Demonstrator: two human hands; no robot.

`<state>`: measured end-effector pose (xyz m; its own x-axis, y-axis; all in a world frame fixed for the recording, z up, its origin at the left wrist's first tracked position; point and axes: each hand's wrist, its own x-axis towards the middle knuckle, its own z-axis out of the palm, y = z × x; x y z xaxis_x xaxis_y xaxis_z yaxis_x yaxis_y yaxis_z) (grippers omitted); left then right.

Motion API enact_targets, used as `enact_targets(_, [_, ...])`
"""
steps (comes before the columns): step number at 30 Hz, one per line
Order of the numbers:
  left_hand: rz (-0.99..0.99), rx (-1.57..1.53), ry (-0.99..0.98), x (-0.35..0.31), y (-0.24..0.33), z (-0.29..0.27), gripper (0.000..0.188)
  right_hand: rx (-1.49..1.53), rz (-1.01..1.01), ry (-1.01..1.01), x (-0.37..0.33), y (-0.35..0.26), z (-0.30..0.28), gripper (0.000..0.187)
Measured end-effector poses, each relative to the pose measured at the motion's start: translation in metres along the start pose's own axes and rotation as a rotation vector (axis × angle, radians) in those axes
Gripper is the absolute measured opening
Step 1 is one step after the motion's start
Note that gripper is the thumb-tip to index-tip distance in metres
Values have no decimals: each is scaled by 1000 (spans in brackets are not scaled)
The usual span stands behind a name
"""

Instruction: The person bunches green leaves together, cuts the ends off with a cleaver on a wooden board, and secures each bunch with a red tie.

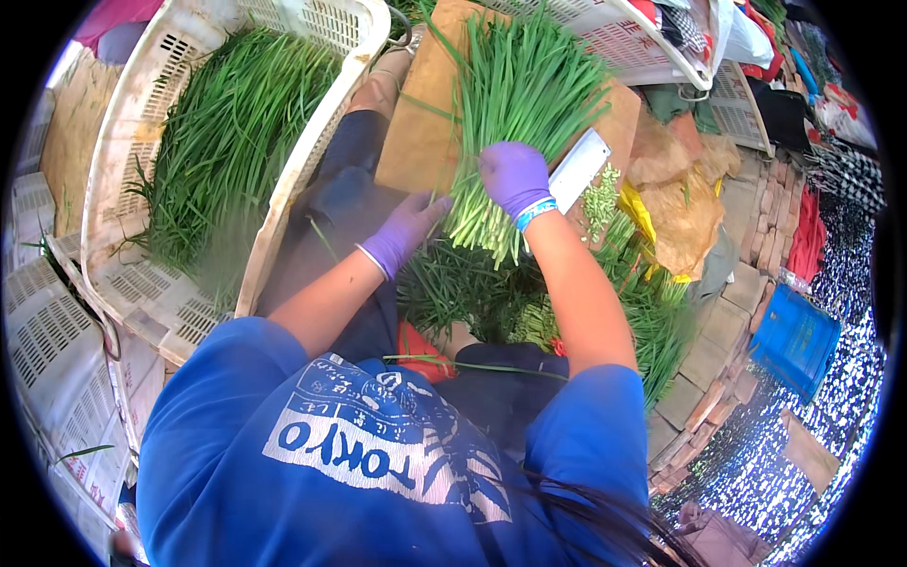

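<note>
A thick bunch of green chives [524,80] lies on a brown cutting board [416,142], its pale stem ends toward me. My right hand [515,180], in a purple glove, is closed on the bunch near those ends. Beside the bunch's left edge is my left hand [406,231], also gloved, with fingers stretched toward the stems; whether they touch them is hard to see. A cleaver [579,168] with a broad blade rests on the board right of my right hand, its handle hidden. Chopped stem bits [601,203] lie next to the blade.
A white plastic crate [260,246] of loose chives [236,132] stands at left. More greens [453,283] lie below the board. Crumpled brown paper [685,217] and a blue bin [796,340] are at right. Another white crate [624,38] stands beyond the board.
</note>
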<state>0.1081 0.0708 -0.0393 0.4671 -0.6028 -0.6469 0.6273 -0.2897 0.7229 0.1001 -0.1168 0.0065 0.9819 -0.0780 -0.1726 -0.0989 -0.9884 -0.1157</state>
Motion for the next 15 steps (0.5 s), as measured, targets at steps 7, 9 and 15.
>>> enact_targets(7, [178, 514, 91, -47, -20, -5, 27, 308, 90, 89, -2, 15, 4, 15])
enact_targets(9, [344, 1110, -104, -76, -50, -11, 28, 381, 113, -11, 0, 16, -2, 16])
enact_targets(15, [525, 1700, -394, -137, -27, 7, 33, 431, 192, -131, 3, 19, -2, 18])
